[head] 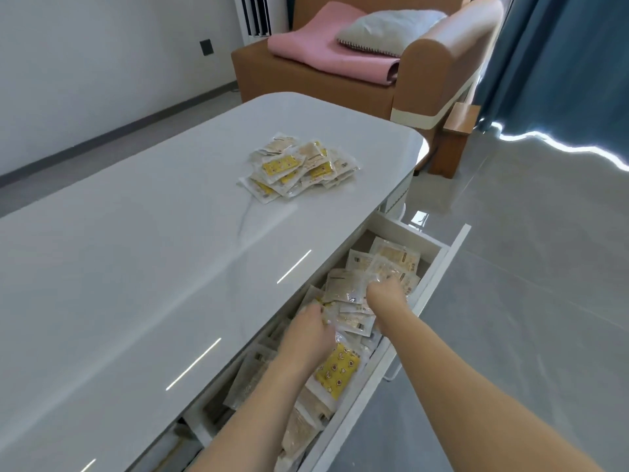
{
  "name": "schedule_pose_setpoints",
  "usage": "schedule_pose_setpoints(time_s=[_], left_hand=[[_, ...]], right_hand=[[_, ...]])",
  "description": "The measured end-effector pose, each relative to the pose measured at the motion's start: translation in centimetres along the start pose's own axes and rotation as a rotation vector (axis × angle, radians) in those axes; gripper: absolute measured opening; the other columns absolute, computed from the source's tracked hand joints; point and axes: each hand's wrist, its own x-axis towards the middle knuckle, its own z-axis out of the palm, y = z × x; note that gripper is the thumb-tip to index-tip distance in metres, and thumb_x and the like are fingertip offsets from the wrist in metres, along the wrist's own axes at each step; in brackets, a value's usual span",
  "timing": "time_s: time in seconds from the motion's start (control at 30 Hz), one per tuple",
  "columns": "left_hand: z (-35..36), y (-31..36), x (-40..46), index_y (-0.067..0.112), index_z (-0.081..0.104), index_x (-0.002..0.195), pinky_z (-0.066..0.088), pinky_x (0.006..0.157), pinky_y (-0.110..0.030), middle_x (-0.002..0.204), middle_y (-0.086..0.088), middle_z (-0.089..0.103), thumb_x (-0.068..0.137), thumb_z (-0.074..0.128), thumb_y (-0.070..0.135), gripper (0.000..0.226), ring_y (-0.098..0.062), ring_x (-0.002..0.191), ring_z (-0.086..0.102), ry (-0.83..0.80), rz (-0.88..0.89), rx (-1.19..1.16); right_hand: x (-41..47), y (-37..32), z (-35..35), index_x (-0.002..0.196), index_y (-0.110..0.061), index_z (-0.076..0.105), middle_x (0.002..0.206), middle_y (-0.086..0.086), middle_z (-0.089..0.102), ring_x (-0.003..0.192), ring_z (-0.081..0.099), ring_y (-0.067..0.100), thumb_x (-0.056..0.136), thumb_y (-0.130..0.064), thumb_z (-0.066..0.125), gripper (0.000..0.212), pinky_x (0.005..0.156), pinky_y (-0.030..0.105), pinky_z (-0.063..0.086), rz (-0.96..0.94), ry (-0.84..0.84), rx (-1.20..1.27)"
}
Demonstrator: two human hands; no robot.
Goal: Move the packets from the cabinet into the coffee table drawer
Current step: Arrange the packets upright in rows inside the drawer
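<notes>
The coffee table drawer (439, 267) is pulled out on the table's right side and is filled with several clear and yellow packets (354, 321). Both hands are down inside it. My left hand (308, 330) lies on the packets near the drawer's middle, fingers curled onto a clear packet. My right hand (386, 296) reaches farther in, its fingertips buried among the packets; its grip is hidden. A yellow patterned packet (337, 367) lies just below my left hand. A second pile of packets (299, 166) sits on the white tabletop (136, 267).
A brown armchair (357, 73) with a pink folded blanket (316, 49) and a grey cushion (388, 28) stands beyond the table. Blue curtains (561, 56) hang at the right. Grey tiled floor (527, 284) lies right of the drawer.
</notes>
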Motion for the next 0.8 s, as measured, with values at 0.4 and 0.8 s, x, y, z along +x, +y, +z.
schedule_pose_setpoints(time_s=[0.4,0.8], left_hand=[[-33.1,23.6,-14.6,0.017,0.032,0.151,0.037,0.108,-0.037,0.153,-0.003,0.041,0.102,0.043,0.032,0.052,-0.022,0.138,0.039,0.260,0.283,0.150],[-55.5,30.3,-27.9,0.006,0.047,0.140,0.034,0.109,-0.031,0.144,-0.010,0.049,0.100,0.051,0.019,0.043,-0.025,0.134,0.044,0.591,0.443,0.133]], right_hand=[[-26.2,-28.3,-13.6,0.150,-0.016,0.025,0.153,0.003,0.035,0.129,0.046,0.024,0.097,-0.021,0.043,0.056,0.101,0.039,0.042,-0.340,-0.047,-0.188],[-45.2,-43.6,-17.9,0.148,-0.007,0.030,0.152,0.006,0.035,0.141,0.029,0.019,0.097,-0.017,0.048,0.055,0.113,0.026,0.021,-0.850,0.051,-0.490]])
